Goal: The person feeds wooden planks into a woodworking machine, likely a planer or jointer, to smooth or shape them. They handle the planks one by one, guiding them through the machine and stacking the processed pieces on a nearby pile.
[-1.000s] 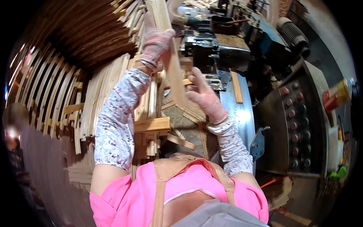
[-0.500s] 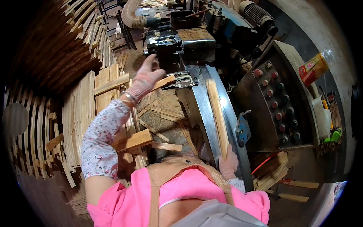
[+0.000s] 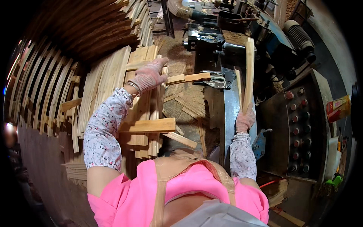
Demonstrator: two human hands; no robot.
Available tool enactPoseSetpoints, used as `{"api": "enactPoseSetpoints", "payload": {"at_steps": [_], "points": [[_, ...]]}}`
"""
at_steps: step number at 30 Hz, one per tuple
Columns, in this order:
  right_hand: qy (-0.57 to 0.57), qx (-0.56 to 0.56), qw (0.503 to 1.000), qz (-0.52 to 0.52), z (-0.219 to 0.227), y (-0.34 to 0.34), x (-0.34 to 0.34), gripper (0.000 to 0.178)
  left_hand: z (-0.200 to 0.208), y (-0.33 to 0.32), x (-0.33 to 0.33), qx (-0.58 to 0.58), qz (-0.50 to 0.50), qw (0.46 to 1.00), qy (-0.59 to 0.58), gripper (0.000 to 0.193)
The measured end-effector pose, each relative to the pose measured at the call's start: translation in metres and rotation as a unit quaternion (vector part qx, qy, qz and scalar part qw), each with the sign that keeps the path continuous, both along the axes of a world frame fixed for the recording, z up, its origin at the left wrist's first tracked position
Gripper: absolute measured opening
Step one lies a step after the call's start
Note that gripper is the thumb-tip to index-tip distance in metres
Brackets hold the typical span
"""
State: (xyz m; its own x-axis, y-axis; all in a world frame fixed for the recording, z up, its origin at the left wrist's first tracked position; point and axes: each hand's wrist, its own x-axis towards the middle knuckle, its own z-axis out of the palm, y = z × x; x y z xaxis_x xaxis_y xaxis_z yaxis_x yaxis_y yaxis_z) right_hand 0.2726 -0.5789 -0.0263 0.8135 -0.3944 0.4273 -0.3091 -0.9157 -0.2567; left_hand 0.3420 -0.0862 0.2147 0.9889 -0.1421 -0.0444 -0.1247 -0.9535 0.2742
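Knit gloves cover both my hands. On the right, my right hand [image 3: 245, 120] is closed round the near end of a long wooden strip [image 3: 248, 72], which points away from me above the steel machine bed [image 3: 230, 113]. A thinner strip [image 3: 238, 87] lies just left of it; whether my hand also holds that one, I cannot tell. My left hand [image 3: 150, 73] is over the stacked boards [image 3: 141, 102], fingers apart, with nothing seen in its grasp. Next to its thumb, a short wooden piece [image 3: 189, 78] reaches to the metal guide [image 3: 217, 79].
A loose block [image 3: 151, 125] lies across the near stack. Offcuts [image 3: 189, 108] litter the floor between stack and machine. A control panel with buttons [image 3: 300, 128] and a blue bracket [image 3: 260, 143] stand right of the bed. Wood racks [image 3: 45, 87] fill the left; machinery [image 3: 206, 38] stands ahead.
The view has shifted. My left hand has drawn back from the machine to the stacked boards. My right hand has moved forward, and the strip's far end has risen off the bed.
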Motion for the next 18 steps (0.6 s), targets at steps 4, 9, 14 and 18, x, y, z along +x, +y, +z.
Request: {"api": "enactPoseSetpoints", "payload": {"at_steps": [4, 9, 14, 18], "points": [[0.026, 0.041, 0.998, 0.034, 0.018, 0.007, -0.061, 0.078, 0.002, 0.049, -0.019, 0.126, 0.065, 0.99, 0.002, 0.073], [0.162, 0.073, 0.984, 0.009, 0.03, 0.005, -0.217, 0.073, -0.013, 0.126, -0.031, 0.156, 0.225, 0.962, 0.025, 0.07], [0.186, 0.053, 0.981, -0.008, 0.033, 0.001, -0.284, 0.069, -0.022, 0.136, -0.022, 0.19, 0.28, 0.937, 0.086, 0.08], [0.068, 0.036, 0.997, -0.013, 0.015, -0.002, -0.205, 0.069, -0.022, 0.129, -0.022, 0.203, 0.282, 0.934, 0.085, 0.078]]}}
